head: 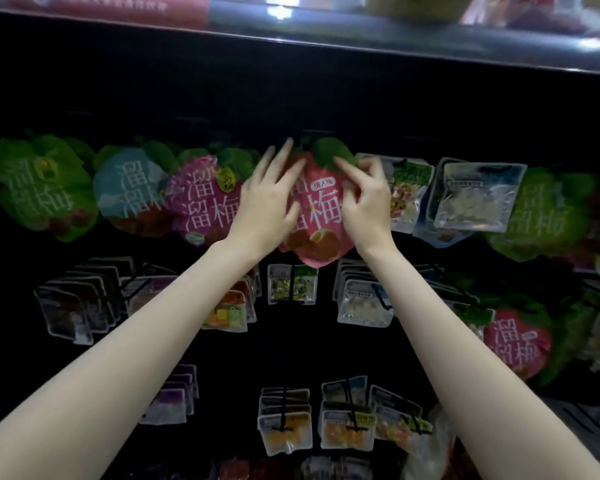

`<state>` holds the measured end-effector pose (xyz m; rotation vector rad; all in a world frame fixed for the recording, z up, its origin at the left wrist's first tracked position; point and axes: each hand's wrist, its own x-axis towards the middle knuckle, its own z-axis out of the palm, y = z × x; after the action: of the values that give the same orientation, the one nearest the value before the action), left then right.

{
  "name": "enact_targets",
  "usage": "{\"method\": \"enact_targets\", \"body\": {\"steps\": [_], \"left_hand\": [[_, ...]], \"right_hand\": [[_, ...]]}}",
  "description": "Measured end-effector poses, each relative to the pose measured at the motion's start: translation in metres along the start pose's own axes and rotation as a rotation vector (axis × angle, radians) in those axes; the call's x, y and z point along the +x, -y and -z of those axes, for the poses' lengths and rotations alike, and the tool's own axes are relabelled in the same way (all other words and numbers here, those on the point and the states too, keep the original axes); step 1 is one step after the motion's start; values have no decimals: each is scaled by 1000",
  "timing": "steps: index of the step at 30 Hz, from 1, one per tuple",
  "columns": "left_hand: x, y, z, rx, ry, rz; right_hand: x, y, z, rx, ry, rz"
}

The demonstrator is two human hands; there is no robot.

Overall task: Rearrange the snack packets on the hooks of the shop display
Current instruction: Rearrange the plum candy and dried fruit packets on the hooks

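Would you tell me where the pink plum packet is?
Head view, top row centre: the pink plum packet sits between the left hand and right hand, beside the purple packet.

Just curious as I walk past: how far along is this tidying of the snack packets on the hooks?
Looks midway. Done: the green packet, blue packet and purple packet already hang in the top row. In hand: the pink packet, the left hand flat against it, the right hand pinching its top; whether it is hooked is hidden. Left: unclear; the lower rows' clear pouches look untouched.
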<state>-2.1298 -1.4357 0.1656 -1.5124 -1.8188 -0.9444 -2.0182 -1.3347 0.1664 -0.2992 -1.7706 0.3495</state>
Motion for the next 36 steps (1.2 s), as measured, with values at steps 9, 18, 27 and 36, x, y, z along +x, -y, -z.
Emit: {"method": "enact_targets", "body": {"steps": [9, 18, 27, 36], "left_hand": [[15, 8, -26, -31, 47, -53], [23, 6, -38, 70, -175, -188], [26, 2, -38, 267, -286, -183], [19, 3, -44, 269, -217, -93]], "right_hand": [[-9, -12, -5, 35, -40, -56], [3, -22, -7, 24, -109, -32], [3, -20, -3, 237, -22, -232], [-2, -19, 0, 198, 35, -300]]}}
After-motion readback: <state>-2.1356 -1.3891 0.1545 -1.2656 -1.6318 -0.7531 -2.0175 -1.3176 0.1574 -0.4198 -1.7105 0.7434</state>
